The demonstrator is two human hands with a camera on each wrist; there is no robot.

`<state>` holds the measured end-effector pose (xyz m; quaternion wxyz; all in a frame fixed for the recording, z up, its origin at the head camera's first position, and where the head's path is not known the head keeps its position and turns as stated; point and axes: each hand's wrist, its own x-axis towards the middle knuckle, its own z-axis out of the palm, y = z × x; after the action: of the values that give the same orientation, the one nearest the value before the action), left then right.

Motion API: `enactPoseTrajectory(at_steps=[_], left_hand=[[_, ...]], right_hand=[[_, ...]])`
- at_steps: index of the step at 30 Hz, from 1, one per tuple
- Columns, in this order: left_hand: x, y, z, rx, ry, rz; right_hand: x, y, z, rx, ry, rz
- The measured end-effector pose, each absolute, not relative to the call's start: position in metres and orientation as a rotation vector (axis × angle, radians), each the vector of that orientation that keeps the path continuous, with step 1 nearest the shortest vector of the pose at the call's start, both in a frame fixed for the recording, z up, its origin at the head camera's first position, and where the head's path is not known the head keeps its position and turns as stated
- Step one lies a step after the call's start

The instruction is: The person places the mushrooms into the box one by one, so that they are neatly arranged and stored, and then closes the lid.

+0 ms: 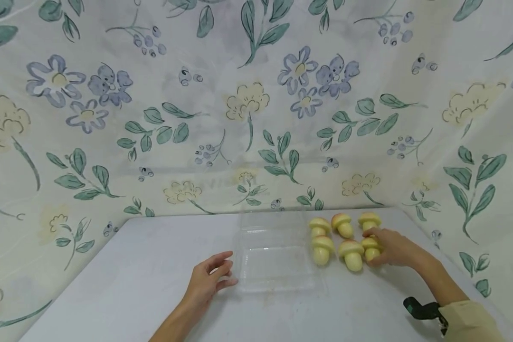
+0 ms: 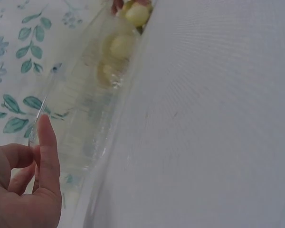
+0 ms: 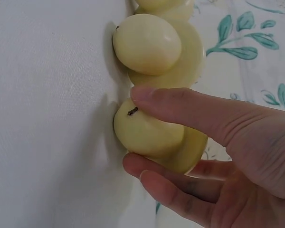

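Observation:
My right hand [image 1: 394, 247] grips a pale yellow, mushroom-shaped piece [image 3: 149, 130] at the right of the table. The thumb lies on its rounded stem, which has a short dark tip, and the fingers curl under its other side. Another such piece [image 3: 147, 45] is close beside it. My left hand [image 1: 204, 281] is at the left edge of a clear plastic container [image 1: 278, 287], its fingertips at the side wall and thumb apart from the fingers. The container has its lid [image 1: 273, 221] folded back, and no pieces show inside it in the head view.
Several mushroom-shaped pieces [image 1: 322, 251] with reddish-topped caps stand in two rough rows right of the container. The white table [image 1: 162, 266] ends at a flowered cloth [image 1: 256, 118] behind. A black strap device [image 1: 425, 311] is on the right wrist.

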<state>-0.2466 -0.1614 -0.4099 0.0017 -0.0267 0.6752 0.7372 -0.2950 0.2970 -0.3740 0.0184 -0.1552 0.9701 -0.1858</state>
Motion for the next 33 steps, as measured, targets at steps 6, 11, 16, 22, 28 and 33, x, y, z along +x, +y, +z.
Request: enactPoseTrajectory(at_steps=[6,11,16,22,28,33], left_hand=[[-0.2458,-0.1588,-0.4084,-0.078,2.129,2.319],[-0.2451,-0.1582,-0.4080,-0.083,2.128,2.319],[-0.2455,-0.1589,-0.4087,-0.107,2.122,2.324],[-0.2461,-0.1599,-0.4095,-0.119,2.103,2.346],[-0.2460,-0.1603,-0.4098,-0.128,2.096,2.351],[-0.2460,-0.1599,-0.4105,-0.129,2.096,2.350]], right_hand=[[-0.2951,0.2977,-0.3748,-0.437,2.987,-0.588],[-0.2949,0.2984,-0.3763,-0.444,2.982,-0.599],[-0.2956,0.2981,-0.3770,-0.431,2.975,-0.595],[-0.2956,0.2996,-0.3768,-0.484,2.977,-0.594],[-0.2956,0.3009,-0.3777,-0.564,2.973,-0.596],[-0.2966,0.3035,-0.3788,-0.591,2.974,-0.591]])
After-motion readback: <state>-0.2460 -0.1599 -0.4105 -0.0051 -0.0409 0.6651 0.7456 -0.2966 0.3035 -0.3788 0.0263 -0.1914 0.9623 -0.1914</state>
